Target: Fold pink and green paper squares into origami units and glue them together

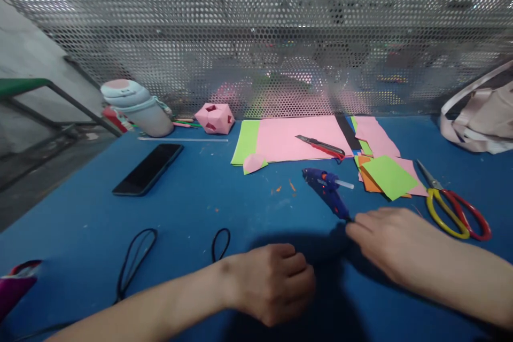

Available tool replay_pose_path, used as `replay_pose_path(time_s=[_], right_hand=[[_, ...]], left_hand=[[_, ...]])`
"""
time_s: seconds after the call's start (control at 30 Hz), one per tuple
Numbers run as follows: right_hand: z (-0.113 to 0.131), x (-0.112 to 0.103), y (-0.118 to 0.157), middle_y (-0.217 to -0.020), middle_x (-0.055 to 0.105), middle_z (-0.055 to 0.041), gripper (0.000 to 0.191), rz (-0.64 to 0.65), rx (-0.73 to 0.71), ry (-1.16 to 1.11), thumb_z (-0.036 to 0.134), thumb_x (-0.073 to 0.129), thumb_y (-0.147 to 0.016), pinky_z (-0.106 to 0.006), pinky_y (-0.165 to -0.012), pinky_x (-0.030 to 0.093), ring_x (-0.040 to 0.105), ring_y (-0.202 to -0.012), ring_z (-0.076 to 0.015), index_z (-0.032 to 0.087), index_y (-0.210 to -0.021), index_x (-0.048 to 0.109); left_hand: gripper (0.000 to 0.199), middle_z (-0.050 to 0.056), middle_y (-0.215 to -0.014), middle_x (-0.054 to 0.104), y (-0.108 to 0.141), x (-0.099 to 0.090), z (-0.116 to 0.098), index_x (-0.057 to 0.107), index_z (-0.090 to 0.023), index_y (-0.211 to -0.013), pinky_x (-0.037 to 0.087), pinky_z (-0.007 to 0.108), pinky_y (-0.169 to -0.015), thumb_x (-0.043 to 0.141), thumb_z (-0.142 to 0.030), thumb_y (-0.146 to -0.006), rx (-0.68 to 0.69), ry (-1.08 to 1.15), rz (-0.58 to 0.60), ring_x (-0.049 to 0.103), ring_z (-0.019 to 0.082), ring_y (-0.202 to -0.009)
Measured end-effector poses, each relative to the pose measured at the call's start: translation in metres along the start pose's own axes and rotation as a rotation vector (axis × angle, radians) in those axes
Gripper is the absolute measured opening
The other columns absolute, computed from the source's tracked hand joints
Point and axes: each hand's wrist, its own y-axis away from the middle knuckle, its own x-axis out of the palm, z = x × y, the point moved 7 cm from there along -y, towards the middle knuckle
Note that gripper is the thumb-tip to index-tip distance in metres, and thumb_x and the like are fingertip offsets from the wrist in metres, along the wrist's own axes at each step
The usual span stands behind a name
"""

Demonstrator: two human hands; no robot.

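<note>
My left hand (282, 283) is curled closed above the near part of the blue table, its back towards me; whatever its fingers may hold is hidden. My right hand (380, 238) has its fingers closed at the foot of a blue hot glue gun (331, 192), where the black cord leaves the handle. The glue gun lies on its side, nozzle pointing away to the left, with a clear glue stick (344, 184) poking out of its back. Right of it are stacked green, orange and pink paper pieces (390, 176) and scissors (451, 208) with yellow and red handles.
A utility knife (320, 147) rests on pink paper sheets (280, 139) by the perforated metal screen (256, 37). Leftward are a pink paper ball (215, 118), a bottle (138, 109) and a phone (148, 170). Black cord loops (132, 262) lie near the left arm. A bag (484, 112) sits far right.
</note>
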Motion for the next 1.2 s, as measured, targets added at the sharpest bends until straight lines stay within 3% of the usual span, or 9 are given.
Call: replay_pose_path(time_s=[0.1,0.17,0.3,0.4,0.5,0.63,0.73,0.87,1.2], right_hand=[[-0.047,0.013,0.01,-0.068,0.062,-0.0047,0.02,0.134,0.206,0.022,0.031,0.048,-0.088,-0.03,-0.05,0.028,0.054,-0.056,-0.0161,0.02,-0.075,0.058],[-0.074,0.022,0.01,-0.073,0.064,-0.0075,0.033,0.17,0.298,-0.027,0.046,0.043,-0.09,-0.03,-0.055,0.033,0.058,-0.065,-0.0196,0.019,-0.081,0.061],[-0.097,0.039,0.0,-0.077,0.066,-0.0097,0.055,0.245,0.406,-0.156,0.067,0.038,-0.084,-0.03,-0.056,0.035,0.057,-0.064,-0.0211,0.017,-0.086,0.061],[-0.089,0.049,-0.01,-0.081,0.066,-0.0101,0.053,0.246,0.432,-0.322,0.066,0.045,-0.081,-0.029,-0.056,0.037,0.058,-0.063,-0.0196,0.016,-0.088,0.062],[-0.078,0.055,-0.019,-0.08,0.067,-0.009,0.042,0.13,0.463,-0.484,0.054,0.054,-0.079,-0.028,-0.058,0.038,0.059,-0.066,-0.0193,0.015,-0.092,0.063],[-0.073,0.065,-0.025,-0.079,0.067,-0.0094,0.036,0.003,0.513,-0.549,0.048,0.054,-0.079,-0.028,-0.059,0.039,0.059,-0.069,-0.0195,0.013,-0.087,0.064],[-0.07,0.072,-0.026,-0.073,0.066,-0.009,0.037,-0.031,0.531,-0.566,0.048,0.053,-0.08,-0.027,-0.056,0.038,0.059,-0.062,-0.0173,0.012,-0.083,0.063],[-0.066,0.079,-0.028,-0.062,0.063,-0.0053,0.04,-0.044,0.526,-0.602,0.051,0.052,-0.081,-0.024,-0.047,0.034,0.054,-0.048,-0.0129,0.012,-0.08,0.061],[-0.053,0.073,-0.033,-0.069,0.063,-0.0022,0.031,-0.035,0.379,-0.56,0.046,0.055,-0.081,-0.023,-0.052,0.034,0.055,-0.059,-0.0136,0.015,-0.082,0.06]], left_hand=[[0.012,0.011,-0.097,0.065,-0.001,0.002,-0.004,0.064,-0.016,-0.077,0.041,0.031,-0.048,0.053,-0.017,-0.083,0.012,0.009,0.027,0.057,0.017,-0.068],[0.015,0.011,-0.101,0.065,-0.002,0.004,-0.007,0.063,-0.017,-0.075,0.041,0.031,-0.049,0.052,-0.018,-0.084,0.016,-0.007,0.042,0.057,0.017,-0.07],[0.015,0.012,-0.099,0.066,-0.006,0.009,-0.021,0.059,-0.018,-0.072,0.039,0.031,-0.05,0.051,-0.02,-0.085,0.043,-0.038,0.05,0.057,0.018,-0.071],[0.013,0.011,-0.097,0.066,-0.012,0.009,-0.034,0.059,-0.018,-0.075,0.037,0.03,-0.05,0.051,-0.02,-0.085,0.085,-0.064,0.054,0.056,0.017,-0.069],[0.013,0.01,-0.098,0.064,-0.018,0.013,-0.039,0.06,-0.017,-0.089,0.037,0.03,-0.051,0.048,-0.021,-0.088,0.063,-0.115,0.126,0.054,0.016,-0.068],[0.025,0.013,-0.112,0.06,-0.021,0.021,-0.022,0.052,-0.016,-0.112,0.041,0.03,-0.057,0.043,-0.017,-0.089,-0.168,-0.198,0.231,0.054,0.019,-0.076],[0.034,0.012,-0.102,0.061,-0.019,0.024,-0.009,0.044,-0.015,-0.121,0.044,0.031,-0.061,0.041,-0.009,-0.087,-0.294,-0.196,0.319,0.053,0.018,-0.074],[0.025,0.007,-0.086,0.058,-0.011,0.026,0.0,0.047,-0.016,-0.111,0.045,0.031,-0.062,0.041,-0.009,-0.088,-0.343,-0.117,0.415,0.05,0.019,-0.071],[0.013,0.007,-0.086,0.056,0.0,0.033,0.005,0.052,-0.017,-0.09,0.043,0.033,-0.06,0.046,-0.007,-0.084,-0.382,-0.152,0.468,0.05,0.021,-0.071]])
